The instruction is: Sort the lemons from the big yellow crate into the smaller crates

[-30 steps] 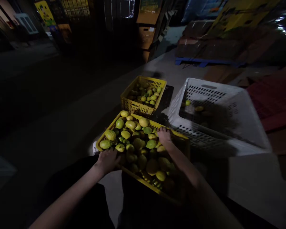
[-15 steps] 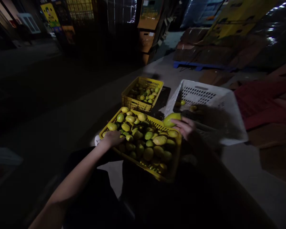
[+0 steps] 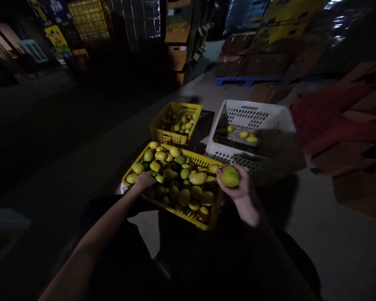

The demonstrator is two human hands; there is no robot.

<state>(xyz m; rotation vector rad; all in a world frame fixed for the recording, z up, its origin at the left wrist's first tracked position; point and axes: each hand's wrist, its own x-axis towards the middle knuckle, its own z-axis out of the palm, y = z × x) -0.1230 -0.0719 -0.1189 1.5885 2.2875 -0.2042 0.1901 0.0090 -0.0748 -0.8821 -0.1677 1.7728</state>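
Observation:
A yellow plastic crate (image 3: 183, 215) full of yellow and greenish lemons (image 3: 198, 179) sits close in front of me. At its right end, my right hand (image 3: 242, 188) is wrapped round a large yellow-green lemon (image 3: 230, 176), held up just beside the rim. My left hand (image 3: 143, 180) rests low over the lemons at the crate's left side. Its fingers are curled down among the fruit, and whatever lies under them is hidden. Right behind, a white slatted crate (image 3: 253, 109) holds a few lemons (image 3: 251, 138) on its bottom.
A second yellow crate (image 3: 166, 137) with lemons stands beyond the first. Flattened cardboard (image 3: 341, 161) and red material (image 3: 329, 119) lie at the right. Farther back are stacked cartons (image 3: 177, 56) and a blue pallet (image 3: 253, 80) loaded with boxes. The place is dim.
My right hand has come down and turned palm up with the lemon in it. My left hand has stayed over the same part of the crate. The view has swung right.

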